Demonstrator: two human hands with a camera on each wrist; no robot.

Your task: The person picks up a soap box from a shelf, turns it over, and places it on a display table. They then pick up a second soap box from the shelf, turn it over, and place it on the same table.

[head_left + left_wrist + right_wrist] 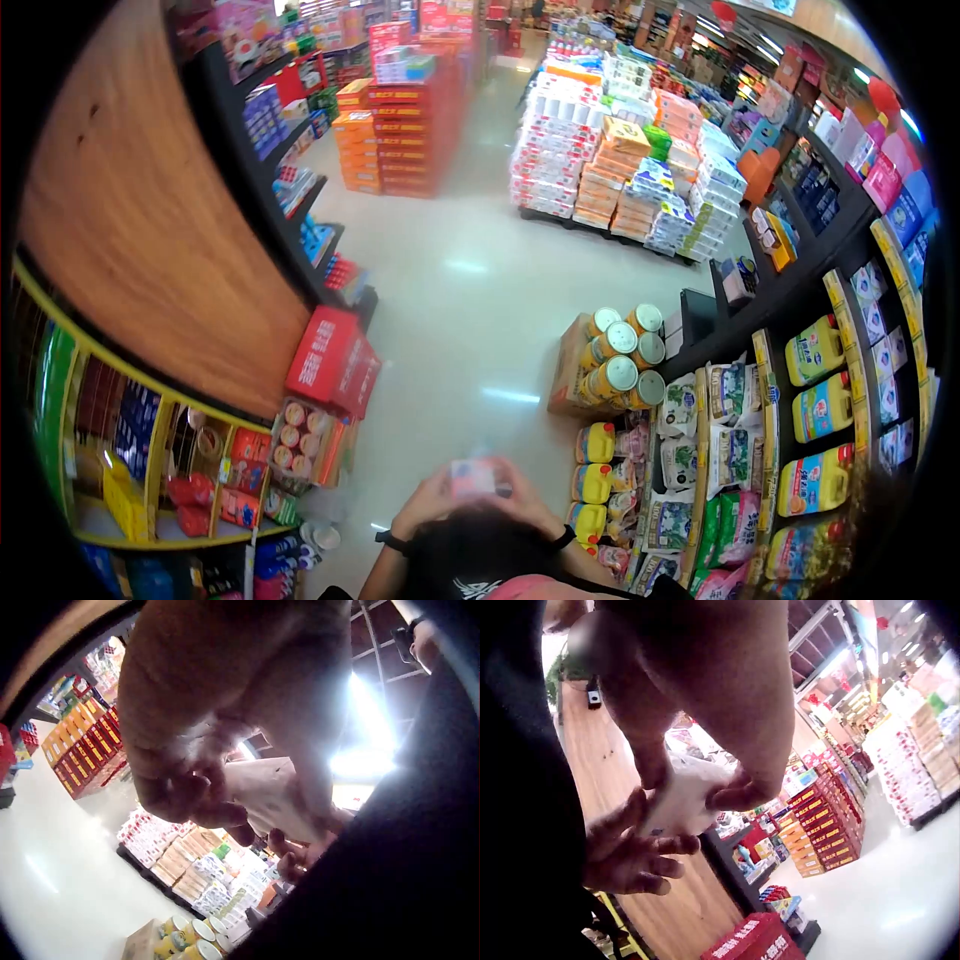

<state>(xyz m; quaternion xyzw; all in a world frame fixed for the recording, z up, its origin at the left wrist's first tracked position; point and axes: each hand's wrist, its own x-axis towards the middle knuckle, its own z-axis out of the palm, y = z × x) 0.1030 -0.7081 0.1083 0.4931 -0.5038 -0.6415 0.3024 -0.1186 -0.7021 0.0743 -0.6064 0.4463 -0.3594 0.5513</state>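
Observation:
A small pale package [478, 478] with pinkish printing is held up in front of the person's chest, blurred in the head view. The left hand [428, 503] grips one side of it and the right hand [527, 508] the other. In the left wrist view the package [266, 791] shows a whitish face, with the left hand [232, 690] large in front and fingertips of the right hand [294, 853] at its lower edge. From the right wrist, the right hand [712, 697] pinches the package [684, 796] between thumb and fingers, while the left hand [634, 859] supports it from below.
Shop shelves [740, 440] with bags and yellow jugs line the right. Yellow cans [620, 370] stand on a carton there. At left are a red box [335, 362] and a wooden panel [150, 200]. Stacked packs [600, 150] stand beyond the pale floor [450, 300].

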